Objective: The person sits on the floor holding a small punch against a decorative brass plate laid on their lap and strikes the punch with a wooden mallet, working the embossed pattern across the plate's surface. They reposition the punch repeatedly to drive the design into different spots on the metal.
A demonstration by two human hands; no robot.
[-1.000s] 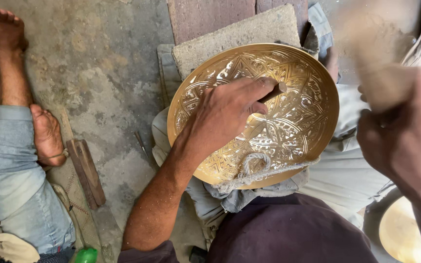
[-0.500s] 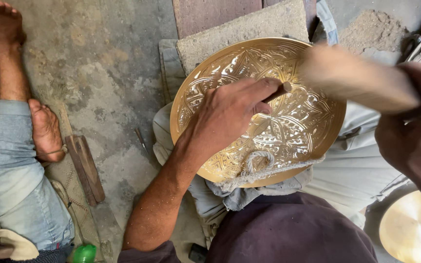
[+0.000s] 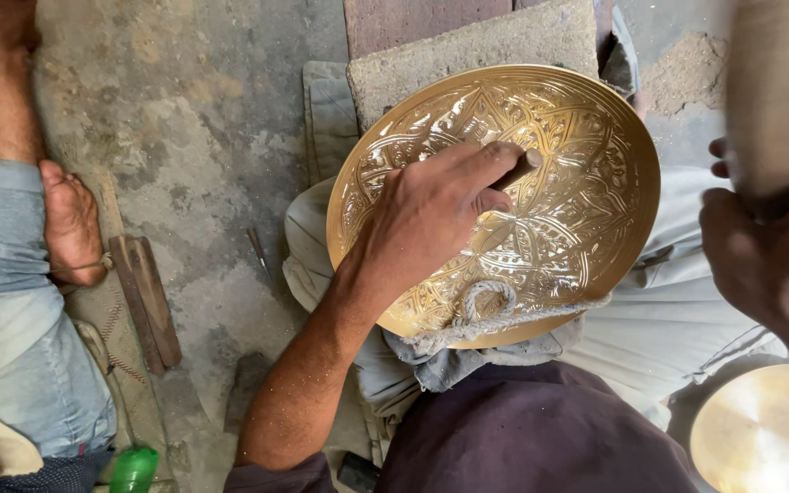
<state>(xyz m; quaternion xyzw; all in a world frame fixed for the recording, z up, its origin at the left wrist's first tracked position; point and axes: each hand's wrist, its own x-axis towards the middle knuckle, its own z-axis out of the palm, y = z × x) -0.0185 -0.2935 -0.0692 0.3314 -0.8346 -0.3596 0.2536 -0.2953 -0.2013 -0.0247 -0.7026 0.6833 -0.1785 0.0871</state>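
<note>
Your left hand [image 3: 426, 219] clamps its fingers on a chisel [image 3: 517, 170] against the engraved brass plate [image 3: 586, 173] in your lap, while your right hand [image 3: 764, 265] grips a blurred wooden mallet [image 3: 778, 91].

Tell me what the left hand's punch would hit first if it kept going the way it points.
The left hand grips a dark punch angled toward the engraved brass plate. Going on, its tip would likely meet the plate's inner surface first; depth is unclear.

Co-worker's bare foot [image 3: 70, 224] & jeans leg [image 3: 20, 356] at left, green bottle [image 3: 134, 470], wood block [image 3: 146, 301], plain brass disc [image 3: 764, 429] btm right.
</note>
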